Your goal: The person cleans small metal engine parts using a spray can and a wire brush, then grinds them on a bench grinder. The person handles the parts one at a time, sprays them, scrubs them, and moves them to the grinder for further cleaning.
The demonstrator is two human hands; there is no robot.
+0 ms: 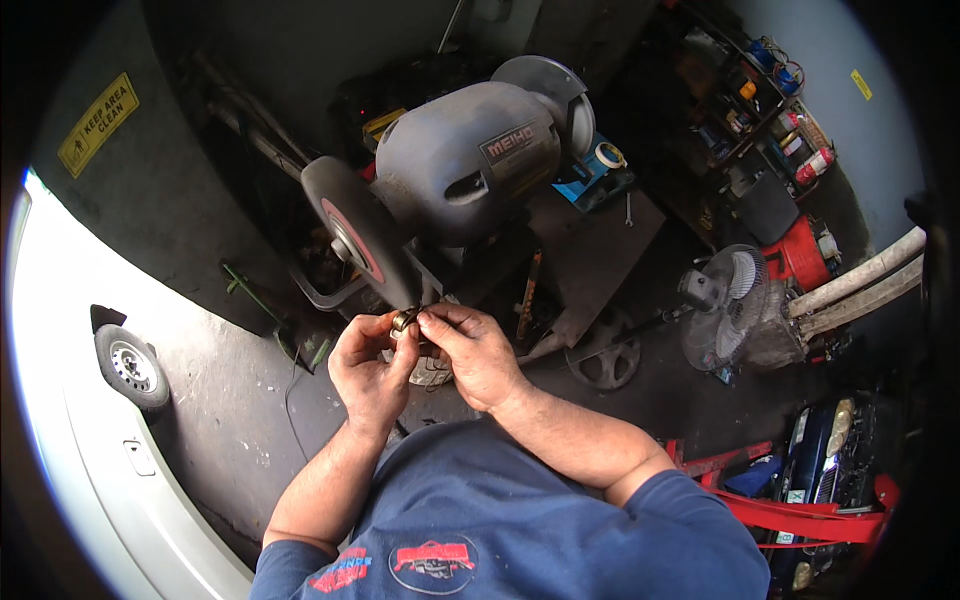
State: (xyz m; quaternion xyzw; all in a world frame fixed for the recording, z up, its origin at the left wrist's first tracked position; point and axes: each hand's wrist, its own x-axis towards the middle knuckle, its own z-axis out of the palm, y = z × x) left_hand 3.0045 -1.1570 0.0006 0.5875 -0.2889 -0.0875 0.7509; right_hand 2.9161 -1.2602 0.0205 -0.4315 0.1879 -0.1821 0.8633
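Observation:
My left hand (370, 372) pinches a small brass-coloured metal part (402, 321), round or ring-like, between thumb and fingers. My right hand (474, 356) is closed too, its thumb and forefinger meeting at the part's right side. The fingers cover much of the part, so its exact kind is hidden. Just above my fingertips is the lower edge of a dark grinding wheel (322, 190) with a pinkish ring round its hub. This wheel sits on the left end of a grey bench grinder (430, 150). Whether the part touches the wheel I cannot tell.
A second wheel (578, 122) is at the grinder's right end. Behind it lie a blue box (580, 190) and a tape roll (610, 155). To the right stand a fan (722, 305) and a red jack-like frame (790, 515). A white vehicle (110, 470) is at left.

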